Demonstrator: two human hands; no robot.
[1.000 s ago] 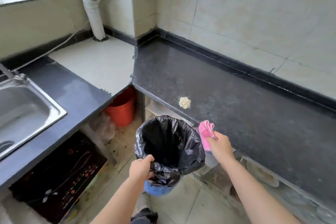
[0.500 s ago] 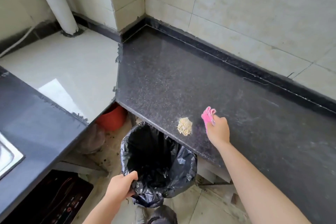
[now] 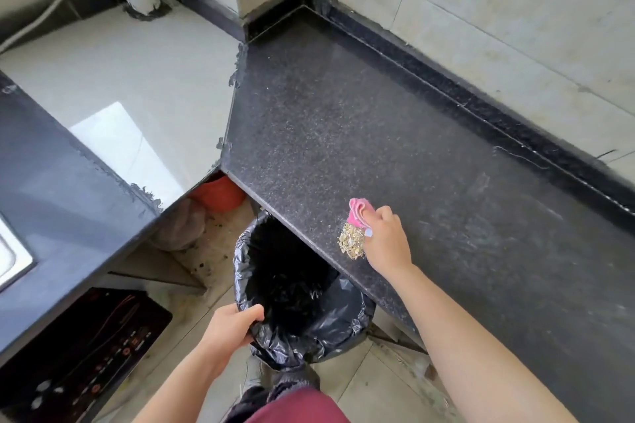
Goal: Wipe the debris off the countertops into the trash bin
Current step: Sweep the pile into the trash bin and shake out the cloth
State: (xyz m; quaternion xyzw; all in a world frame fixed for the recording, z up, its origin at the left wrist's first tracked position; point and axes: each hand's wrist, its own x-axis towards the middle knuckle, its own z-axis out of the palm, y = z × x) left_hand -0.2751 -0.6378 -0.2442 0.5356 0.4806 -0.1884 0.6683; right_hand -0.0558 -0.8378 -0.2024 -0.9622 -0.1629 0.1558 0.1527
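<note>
Head view, mid-frame: your right hand [image 3: 386, 242] pinches the soft cloth [image 3: 357, 214] beside loose, probably light debris [image 3: 351, 244]; left hand [image 3: 228, 326] grips the bin [image 3: 357, 316].

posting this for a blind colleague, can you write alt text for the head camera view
A person's right hand holds a pink cloth against a small pile of debris near the front edge of a black countertop. Their left hand grips the rim of a black-bagged trash bin held just below that edge.
</note>
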